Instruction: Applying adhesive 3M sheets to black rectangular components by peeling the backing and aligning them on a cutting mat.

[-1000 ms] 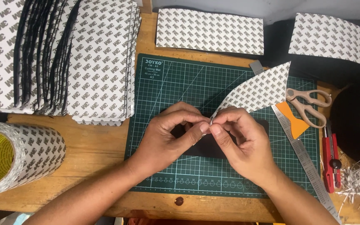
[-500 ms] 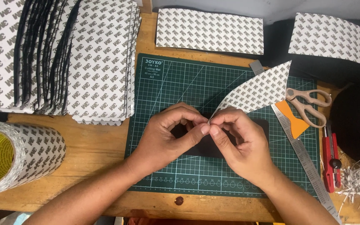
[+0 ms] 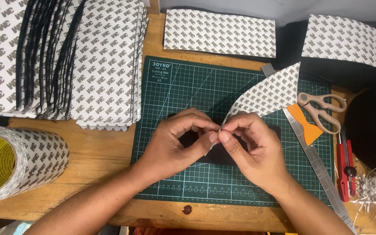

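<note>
Wood bench [image 3: 105,148] fills my view, with a green mat [image 3: 188,87] at centre frame. My left hand [image 3: 175,146] and right hand [image 3: 253,150] meet over the middle of the mat, fingertips pinched together on the lower corner of a patterned liner [image 3: 270,93]. The liner rises from that pinch toward the upper right of the frame, curling up off a black piece [image 3: 216,154] that lies flat on the mat under both hands. Both hands are closed on the liner's corner; I cannot tell whether the left also touches the black piece.

At upper left sits a stack of sheets [image 3: 105,65] with the same pattern, overlapping the mat's left edge. A tape roll [image 3: 27,161] lies at lower left. Two more sheets lie along the top edge. To the right of the mat I see scissors [image 3: 320,109], an orange scraper [image 3: 305,126], a steel ruler [image 3: 318,167] running diagonally, a red knife [image 3: 345,165], and paper scraps [image 3: 372,191] at far right.
</note>
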